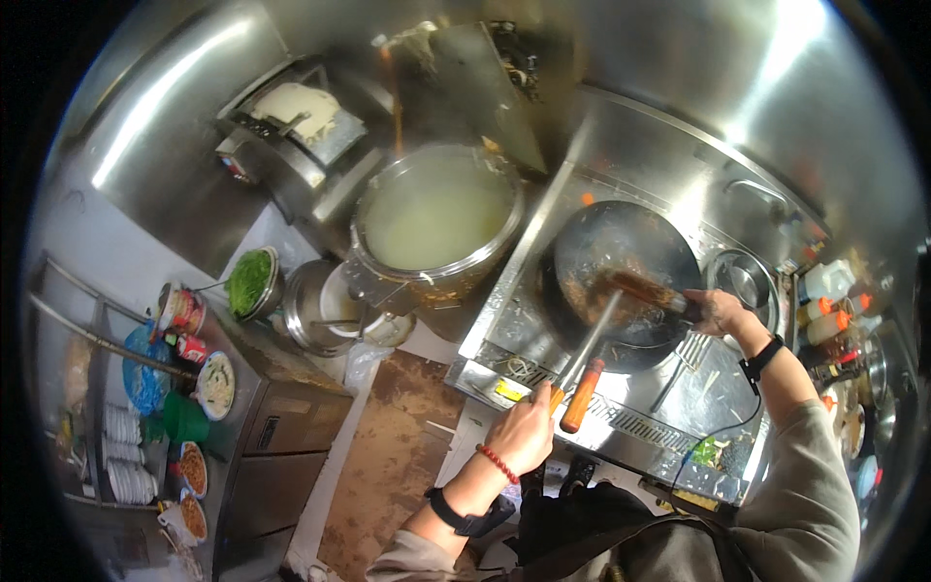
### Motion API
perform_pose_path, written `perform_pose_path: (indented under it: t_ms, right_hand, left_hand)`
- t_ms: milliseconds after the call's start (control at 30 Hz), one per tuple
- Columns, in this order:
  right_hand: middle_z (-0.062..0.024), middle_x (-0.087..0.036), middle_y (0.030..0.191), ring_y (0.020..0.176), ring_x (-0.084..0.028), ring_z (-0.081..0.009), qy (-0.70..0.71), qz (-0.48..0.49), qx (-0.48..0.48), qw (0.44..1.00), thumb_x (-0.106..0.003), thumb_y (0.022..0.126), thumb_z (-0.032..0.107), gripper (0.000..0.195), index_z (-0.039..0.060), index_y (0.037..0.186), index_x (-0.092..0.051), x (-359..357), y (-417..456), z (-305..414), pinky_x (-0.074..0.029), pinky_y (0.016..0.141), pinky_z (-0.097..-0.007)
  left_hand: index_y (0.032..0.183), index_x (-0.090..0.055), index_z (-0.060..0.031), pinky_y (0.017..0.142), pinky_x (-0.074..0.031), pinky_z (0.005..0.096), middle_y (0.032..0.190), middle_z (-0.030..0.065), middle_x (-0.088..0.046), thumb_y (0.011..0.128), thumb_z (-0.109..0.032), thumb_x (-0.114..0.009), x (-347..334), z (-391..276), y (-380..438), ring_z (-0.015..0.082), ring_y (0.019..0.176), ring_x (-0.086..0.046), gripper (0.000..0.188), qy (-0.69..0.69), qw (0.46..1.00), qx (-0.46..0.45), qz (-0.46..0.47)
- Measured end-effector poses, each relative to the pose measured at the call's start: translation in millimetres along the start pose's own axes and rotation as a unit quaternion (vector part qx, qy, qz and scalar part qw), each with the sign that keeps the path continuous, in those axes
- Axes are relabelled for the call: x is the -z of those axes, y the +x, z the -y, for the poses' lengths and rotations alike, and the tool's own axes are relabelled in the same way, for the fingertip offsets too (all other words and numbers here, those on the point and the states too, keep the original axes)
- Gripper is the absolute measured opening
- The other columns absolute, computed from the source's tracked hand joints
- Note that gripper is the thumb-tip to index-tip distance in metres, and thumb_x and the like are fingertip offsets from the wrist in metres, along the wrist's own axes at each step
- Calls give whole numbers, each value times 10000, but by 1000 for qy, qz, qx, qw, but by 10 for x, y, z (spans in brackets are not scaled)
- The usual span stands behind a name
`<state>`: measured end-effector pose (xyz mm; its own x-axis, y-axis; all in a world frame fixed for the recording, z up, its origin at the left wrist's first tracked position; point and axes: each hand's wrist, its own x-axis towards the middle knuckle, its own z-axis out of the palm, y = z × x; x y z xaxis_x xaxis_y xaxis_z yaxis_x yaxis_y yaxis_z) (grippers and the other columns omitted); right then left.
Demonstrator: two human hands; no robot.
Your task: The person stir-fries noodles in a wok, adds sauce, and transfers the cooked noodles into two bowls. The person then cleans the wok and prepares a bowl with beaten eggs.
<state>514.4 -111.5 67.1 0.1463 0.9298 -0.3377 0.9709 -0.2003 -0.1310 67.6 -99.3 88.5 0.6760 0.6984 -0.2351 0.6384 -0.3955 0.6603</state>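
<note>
A dark wok (658, 225) sits on the steel stove in front of me, its inside wet, with brownish residue. My right hand (716, 313) grips the dark end of a brown brush (644, 289), which looks like a bamboo wok brush; its far end is inside the wok. The wooden handle of a long metal utensil (593, 338) is in my left hand (520, 425). That utensil's shaft reaches into the wok and meets the brush, which hides its head. Beside my left hand, the wok's wooden handle (582, 400) points towards me.
Left of the stove stands a large pot (436, 211) of cloudy liquid. A bowl of green leaves (251, 284) and several food bowls line the left counter. Squeeze bottles (825, 327) stand at the right. Steel bowls (738, 280) sit beside the wok. A cable hangs from my right wrist.
</note>
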Motion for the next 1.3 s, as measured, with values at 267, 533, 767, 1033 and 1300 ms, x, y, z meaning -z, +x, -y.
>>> perform_pose_path:
  t_ms: [267, 533, 767, 1033, 1300]
  right_hand:
    - [-179, -667, 897, 869, -642, -369, -58, 69, 168, 982, -731, 618, 262, 499, 120, 1087, -636, -20, 153, 878, -524, 732, -438]
    - [-167, -668, 987, 914, -648, -358, -18, 106, 196, 975, -723, 581, 228, 738, 123, 1285, -527, -71, -48, 508, -526, 798, -408]
    - [-194, -672, 933, 841, -665, -340, 7, -19, 106, 994, -723, 530, 191, 694, 76, 1206, -613, 400, -240, 404, -527, 751, -367]
    - [-228, -665, 908, 897, -658, -328, 80, -39, 61, 994, -732, 628, 244, 572, -4, 1127, -603, -441, 523, 1056, -518, 780, -405]
    - [-144, -679, 902, 880, -665, -327, -164, 163, -16, 973, -770, 600, 221, 607, 142, 1169, -573, -285, 327, 736, -533, 770, -411]
  left_hand:
    - [1347, -428, -4, 579, -518, 311, 818, 131, -641, 889, -137, -635, -253, 543, -1121, 211, 648, -639, 520, -286, 938, 43, -190]
    - [1402, -348, -62, 397, -355, 197, 725, 15, -520, 843, 37, -616, -1081, 923, -1310, 54, 451, -410, 628, -727, 665, 135, -102]
    - [1381, -395, -38, 485, -408, 225, 745, 18, -533, 877, -42, -590, -1872, 1202, -959, 89, 557, -492, 541, -752, 638, 153, -62]
    - [1300, -477, 31, 762, -512, 323, 1133, 173, -579, 876, -214, -676, -1325, 1043, -451, 244, 1028, -586, 529, -145, 942, 4, -302]
    - [1395, -312, 61, 766, -515, 425, 1035, 291, -613, 775, -159, -700, -1289, 154, 362, 431, 905, -624, 764, -357, 926, -25, -119]
